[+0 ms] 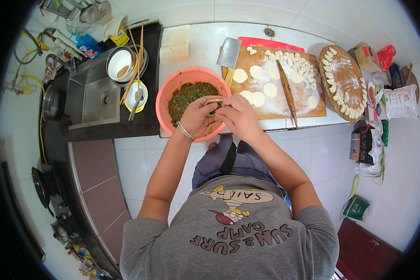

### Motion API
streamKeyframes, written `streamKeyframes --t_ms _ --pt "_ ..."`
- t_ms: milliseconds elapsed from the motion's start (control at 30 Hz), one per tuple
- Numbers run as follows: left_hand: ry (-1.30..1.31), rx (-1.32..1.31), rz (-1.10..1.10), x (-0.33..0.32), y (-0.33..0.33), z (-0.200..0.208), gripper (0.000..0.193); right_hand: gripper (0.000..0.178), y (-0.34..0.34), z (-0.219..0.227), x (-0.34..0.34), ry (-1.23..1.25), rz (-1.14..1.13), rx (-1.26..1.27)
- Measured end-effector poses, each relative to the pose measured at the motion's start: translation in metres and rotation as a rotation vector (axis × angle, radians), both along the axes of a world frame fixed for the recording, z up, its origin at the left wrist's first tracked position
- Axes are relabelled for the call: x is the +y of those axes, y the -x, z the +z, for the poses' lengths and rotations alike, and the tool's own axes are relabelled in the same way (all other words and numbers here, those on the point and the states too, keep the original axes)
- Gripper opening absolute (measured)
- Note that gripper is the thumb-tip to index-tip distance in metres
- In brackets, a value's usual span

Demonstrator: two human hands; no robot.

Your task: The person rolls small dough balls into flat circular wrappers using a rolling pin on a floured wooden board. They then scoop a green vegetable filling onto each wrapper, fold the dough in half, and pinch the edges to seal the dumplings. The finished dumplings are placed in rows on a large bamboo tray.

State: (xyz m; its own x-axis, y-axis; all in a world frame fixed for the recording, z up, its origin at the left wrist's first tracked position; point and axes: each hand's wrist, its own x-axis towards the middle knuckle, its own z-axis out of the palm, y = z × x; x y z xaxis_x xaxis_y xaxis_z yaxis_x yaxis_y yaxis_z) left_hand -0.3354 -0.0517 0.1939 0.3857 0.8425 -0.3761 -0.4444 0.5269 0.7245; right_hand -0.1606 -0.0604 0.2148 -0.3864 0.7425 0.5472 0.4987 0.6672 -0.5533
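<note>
Both hands meet over the near right part of a pink bowl (162,106) of chopped green filling (189,93). Between their fingers is a dumpling (214,112), its pale wrapper folded around dark green filling. My left hand (197,117), with a bangle at the wrist, cups it from the left. My right hand (241,116) pinches its right side. Right of the bowl lies a floured wooden board (319,111) with several round dough wrappers (269,89), small dough pieces (297,63) and a rolling pin (286,91). A cleaver (229,53) rests at the board's left edge.
A round wooden tray (345,74) with rows of dumplings stands at the right. To the left, a white bowl (136,95) with a spoon, stacked bowls (120,63) and long chopsticks (137,60) sit beside the steel sink (95,100). Bags and boxes line the right wall.
</note>
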Motion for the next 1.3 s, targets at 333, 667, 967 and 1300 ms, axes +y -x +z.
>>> streamKeyframes --t_ms 333,667,967,1300 --pt "0.075 -0.078 -0.001 0.001 0.005 0.014 0.039 0.01 0.003 -0.002 0.01 0.23 0.011 0.176" --pt "0.072 -0.103 -0.021 -0.001 0.007 0.017 0.037 0.019 0.004 0.01 0.016 0.295 0.0 0.1" --pt "0.076 -0.332 0.135 -0.003 0.012 0.015 0.04 0.017 -0.028 0.021 0.016 0.421 -0.091 0.353" --pt "0.101 -0.395 -0.002 -0.001 0.008 0.009 0.049 0.014 -0.023 -0.005 -0.003 0.558 -0.079 0.466"
